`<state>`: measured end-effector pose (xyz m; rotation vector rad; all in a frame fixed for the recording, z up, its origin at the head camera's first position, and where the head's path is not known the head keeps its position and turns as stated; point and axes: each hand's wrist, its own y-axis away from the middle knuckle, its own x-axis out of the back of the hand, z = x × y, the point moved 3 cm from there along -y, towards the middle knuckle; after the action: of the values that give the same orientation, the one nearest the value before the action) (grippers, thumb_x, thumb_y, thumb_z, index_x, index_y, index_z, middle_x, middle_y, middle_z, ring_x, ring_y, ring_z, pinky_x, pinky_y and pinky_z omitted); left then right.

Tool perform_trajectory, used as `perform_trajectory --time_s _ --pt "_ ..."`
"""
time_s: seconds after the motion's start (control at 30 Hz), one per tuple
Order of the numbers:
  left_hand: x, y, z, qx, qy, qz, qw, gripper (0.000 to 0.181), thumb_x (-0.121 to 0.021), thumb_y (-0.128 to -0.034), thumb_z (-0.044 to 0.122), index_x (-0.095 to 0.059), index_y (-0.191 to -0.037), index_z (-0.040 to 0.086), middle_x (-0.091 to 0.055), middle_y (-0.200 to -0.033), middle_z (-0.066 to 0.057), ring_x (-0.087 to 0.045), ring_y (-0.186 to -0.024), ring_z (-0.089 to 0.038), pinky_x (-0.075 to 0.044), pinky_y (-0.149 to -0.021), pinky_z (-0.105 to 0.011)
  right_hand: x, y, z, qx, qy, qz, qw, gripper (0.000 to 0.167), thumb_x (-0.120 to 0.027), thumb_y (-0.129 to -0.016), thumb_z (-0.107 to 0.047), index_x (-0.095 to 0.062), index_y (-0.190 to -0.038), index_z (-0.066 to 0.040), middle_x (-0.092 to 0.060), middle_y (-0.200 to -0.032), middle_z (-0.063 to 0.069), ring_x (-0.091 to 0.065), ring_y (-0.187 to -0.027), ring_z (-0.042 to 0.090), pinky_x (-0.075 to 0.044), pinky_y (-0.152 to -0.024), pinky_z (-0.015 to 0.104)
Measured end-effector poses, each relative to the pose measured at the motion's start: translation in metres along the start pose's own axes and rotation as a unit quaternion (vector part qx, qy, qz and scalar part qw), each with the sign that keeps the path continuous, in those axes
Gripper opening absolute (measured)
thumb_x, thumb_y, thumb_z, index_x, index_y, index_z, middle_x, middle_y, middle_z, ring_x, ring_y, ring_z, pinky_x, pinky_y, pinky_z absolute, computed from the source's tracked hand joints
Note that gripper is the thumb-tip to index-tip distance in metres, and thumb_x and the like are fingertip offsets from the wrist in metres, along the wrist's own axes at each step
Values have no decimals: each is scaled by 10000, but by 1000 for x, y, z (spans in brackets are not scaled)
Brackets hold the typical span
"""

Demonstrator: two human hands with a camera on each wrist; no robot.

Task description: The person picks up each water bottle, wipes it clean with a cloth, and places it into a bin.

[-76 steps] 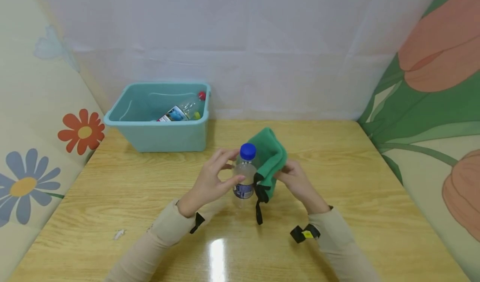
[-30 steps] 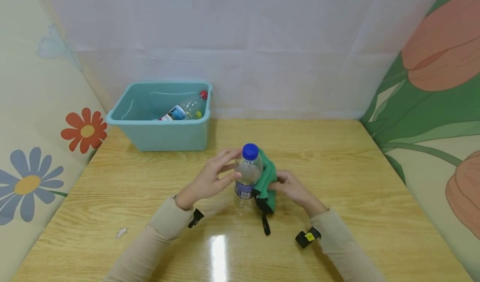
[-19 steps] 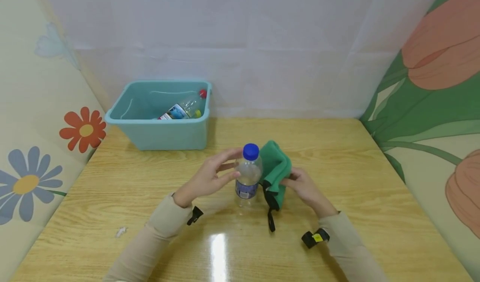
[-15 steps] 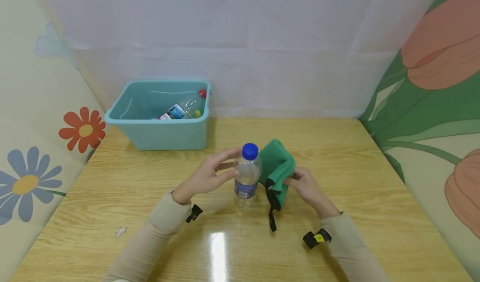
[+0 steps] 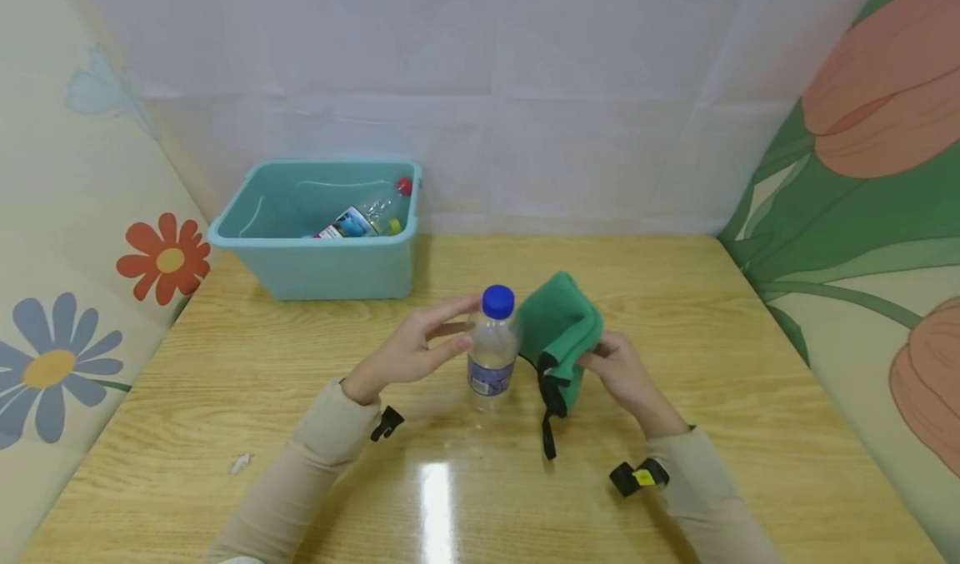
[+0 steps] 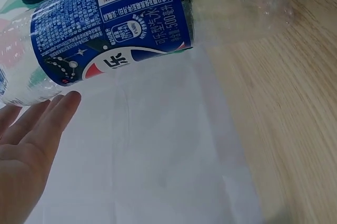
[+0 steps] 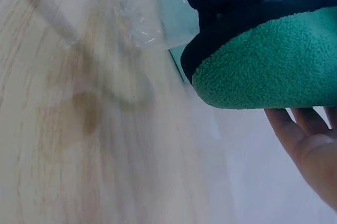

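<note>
A clear plastic bottle [image 5: 493, 343] with a blue cap and a blue label stands upright on the table. My left hand [image 5: 412, 343] is at its left side, fingers reaching behind its shoulder and thumb tip close to the front. In the left wrist view, the fairly straight fingers [image 6: 66, 109] reach the bottle [image 6: 113, 29]. A folded green fleecy cloth [image 5: 558, 322] with black trim and a black loop is right of the bottle. My right hand [image 5: 618, 372] pinches its right side; part of those fingers is hidden behind the cloth [image 7: 268, 60].
A light blue bin [image 5: 337, 268] stands at the back left. Inside lie a clear bottle [image 5: 352, 223] with a red cap and something with a yellow cap [image 5: 393, 227]. A small white scrap [image 5: 240, 463] lies on the table [image 5: 675, 297] at the left. A white sheet hangs behind.
My right hand first brought the cloth down against the bottle, then drew it right and slightly up, away from it. The left thumb has slid off the bottle's front.
</note>
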<state>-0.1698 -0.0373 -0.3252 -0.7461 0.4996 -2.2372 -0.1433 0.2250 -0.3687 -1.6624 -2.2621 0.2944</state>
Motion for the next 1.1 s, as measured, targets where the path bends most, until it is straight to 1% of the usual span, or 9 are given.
perform_trajectory --time_s 0.1,0.2,0.27,0.4,0.5,0.63,0.7,0.87,1.1 --pt "1 1 1 86 -171 64 9998 569 -543 -923 149 -285 -1351 -123 -354 -1368 -269 -371 -1241 -372 -439 -949 -420 0 0 -3 -59 122 85 9999 474 -494 -816 125 -667 -914 -306 -649 -970 -132 -580 -933 44 -493 -799 186" --pt "1 2 2 116 -407 324 9986 659 -546 -917 295 -263 -1385 -72 -365 -1380 -228 -385 -1228 -377 -433 -953 -440 0 -2 -7 -62 168 131 9998 469 -494 -811 123 -667 -900 -304 -653 -948 -128 -586 -917 49 -499 -790 194" --pt "0 3 4 73 -547 623 9965 644 -564 -907 289 -293 -1375 -62 -396 -1358 -220 -413 -1198 -386 -449 -932 -454 0 -3 -11 -26 189 130 9997 468 -492 -807 124 -667 -894 -301 -655 -938 -126 -589 -909 52 -503 -786 198" --pt "-4 5 8 -59 -730 1186 9902 521 -608 -883 161 -396 -1304 -60 -465 -1277 -213 -475 -1123 -371 -513 -841 -432 -1 -7 -19 61 251 93 9996 477 -486 -806 129 -665 -893 -304 -655 -931 -129 -592 -899 52 -510 -774 200" --pt "-9 6 9 -209 -886 1353 9866 501 -613 -880 218 -441 -1257 -65 -488 -1229 -211 -500 -1079 -357 -542 -789 -385 -2 -10 -25 169 375 102 9991 484 -487 -810 129 -662 -900 -313 -653 -936 -134 -592 -901 50 -511 -773 198" --pt "-14 6 9 -354 -1136 1396 9830 584 -610 -862 360 -460 -1241 -58 -494 -1210 -206 -509 -1055 -332 -554 -753 -341 -5 -15 -34 345 424 72 9985 497 -492 -807 137 -663 -911 -318 -652 -956 -134 -593 -913 54 -508 -784 198" --pt "-16 6 8 -371 -1245 1426 9812 571 -665 -831 301 -467 -1234 -53 -500 -1198 -200 -513 -1041 -322 -556 -742 -324 -7 -16 -37 418 356 33 9985 504 -492 -801 145 -667 -913 -314 -653 -963 -130 -593 -914 56 -508 -786 197" --pt "-18 6 8 -431 -1492 1494 9765 565 -732 -714 2 -476 -1215 -58 -513 -1169 -201 -527 -1014 -318 -556 -727 -280 -12 -19 -40 541 334 -17 9980 521 -494 -793 152 -668 -929 -320 -652 -969 -130 -598 -907 54 -510 -779 194" --pt "-19 4 11 -420 -1362 1454 9790 562 -712 -701 -91 -468 -1207 -92 -520 -1145 -218 -527 -1013 -336 -556 -734 -283 -16 -23 -39 546 308 -204 9978 502 -497 -805 136 -660 -944 -318 -645 -996 -125 -591 -946 74 -507 -812 221"
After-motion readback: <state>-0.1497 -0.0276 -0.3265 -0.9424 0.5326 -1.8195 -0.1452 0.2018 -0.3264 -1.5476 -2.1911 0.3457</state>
